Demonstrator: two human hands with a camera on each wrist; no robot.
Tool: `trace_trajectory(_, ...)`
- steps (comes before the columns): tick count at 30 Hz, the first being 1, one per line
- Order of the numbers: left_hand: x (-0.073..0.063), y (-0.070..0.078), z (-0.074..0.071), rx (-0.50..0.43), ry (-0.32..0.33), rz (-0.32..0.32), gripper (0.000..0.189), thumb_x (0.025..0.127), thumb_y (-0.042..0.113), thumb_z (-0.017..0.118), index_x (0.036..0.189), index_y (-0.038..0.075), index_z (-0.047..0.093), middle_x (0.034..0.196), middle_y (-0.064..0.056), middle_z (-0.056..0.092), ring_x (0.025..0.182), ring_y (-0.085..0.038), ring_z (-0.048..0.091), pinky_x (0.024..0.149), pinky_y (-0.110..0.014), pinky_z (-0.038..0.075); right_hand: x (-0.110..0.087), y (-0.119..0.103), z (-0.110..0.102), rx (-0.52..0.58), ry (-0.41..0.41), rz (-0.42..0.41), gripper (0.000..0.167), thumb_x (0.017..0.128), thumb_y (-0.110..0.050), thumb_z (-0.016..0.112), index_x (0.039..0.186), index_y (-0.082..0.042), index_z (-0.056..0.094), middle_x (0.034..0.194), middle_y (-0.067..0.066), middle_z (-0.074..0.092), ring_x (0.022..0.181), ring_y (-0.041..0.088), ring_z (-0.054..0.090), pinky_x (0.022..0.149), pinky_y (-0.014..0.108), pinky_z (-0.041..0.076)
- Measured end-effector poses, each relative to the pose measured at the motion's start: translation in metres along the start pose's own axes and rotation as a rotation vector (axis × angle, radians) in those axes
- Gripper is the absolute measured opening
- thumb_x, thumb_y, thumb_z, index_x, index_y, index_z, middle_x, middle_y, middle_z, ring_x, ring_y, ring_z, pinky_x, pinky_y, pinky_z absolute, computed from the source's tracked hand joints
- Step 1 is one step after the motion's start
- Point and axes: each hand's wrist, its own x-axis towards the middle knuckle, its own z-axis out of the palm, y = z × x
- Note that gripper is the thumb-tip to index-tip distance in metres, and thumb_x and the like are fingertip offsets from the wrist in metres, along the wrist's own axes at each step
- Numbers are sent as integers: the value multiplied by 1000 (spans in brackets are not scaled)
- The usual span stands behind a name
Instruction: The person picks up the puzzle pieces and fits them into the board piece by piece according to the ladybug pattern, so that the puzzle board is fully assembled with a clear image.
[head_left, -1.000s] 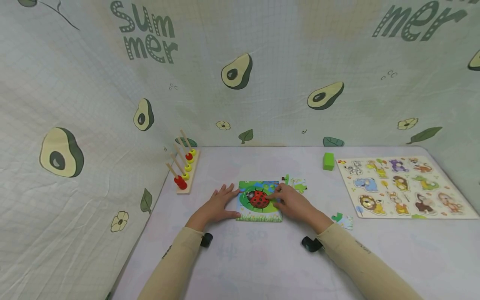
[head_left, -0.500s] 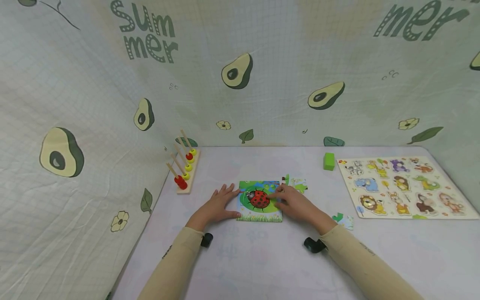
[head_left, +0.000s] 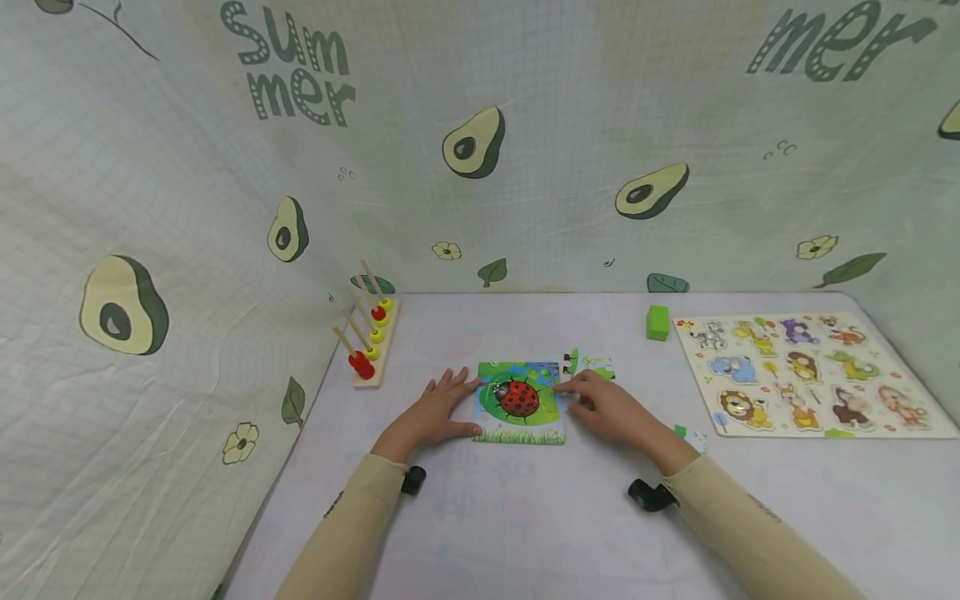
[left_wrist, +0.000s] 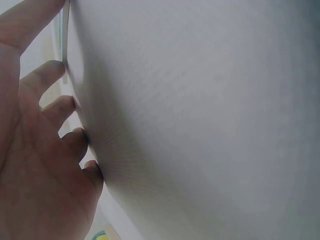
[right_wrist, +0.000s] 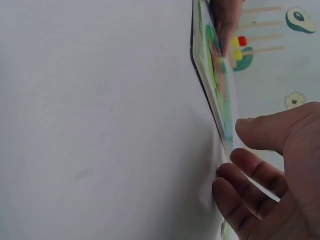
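A square ladybug jigsaw puzzle lies flat on the table between both hands. My left hand rests spread on the table, its thumb and index finger touching the puzzle's left edge. In the left wrist view the fingers of that left hand are apart and hold nothing. My right hand is at the puzzle's right edge, index fingertip at its upper right. The right wrist view shows this hand with thumb and bent fingers apart, nothing between them, beside the puzzle's edge.
Loose jigsaw pieces lie behind the right hand, and another piece is partly hidden by the right forearm. A peg counter with red and yellow beads stands left. At right are a green block and an animal puzzle board.
My right hand has drawn back rightward from the ladybug to the puzzle's right edge, and its forearm covers more of the loose piece. The left hand and the puzzle stay put.
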Motion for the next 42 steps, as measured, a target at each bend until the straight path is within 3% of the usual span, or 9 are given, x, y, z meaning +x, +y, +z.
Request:
trace_trajectory(15, 1, -1, 1, 0, 1, 3, 88, 88, 50, 77, 160, 23, 36, 169, -6, 18, 157, -31, 4, 126, -51, 3, -34, 16, -26, -39, 65, 69, 30, 95, -10, 69, 125, -12, 71, 101, -3, 62, 84, 11, 54, 72, 33, 49)
trace_trajectory(42, 3, -4, 5, 19, 3, -5, 88, 87, 53, 76, 160, 26, 35, 170, -3, 17, 157, -29, 3, 126, -49, 3, -105, 42, -73, -137, 65, 202, 34, 94, -14, 72, 128, -11, 69, 106, -1, 67, 89, 14, 57, 71, 33, 50)
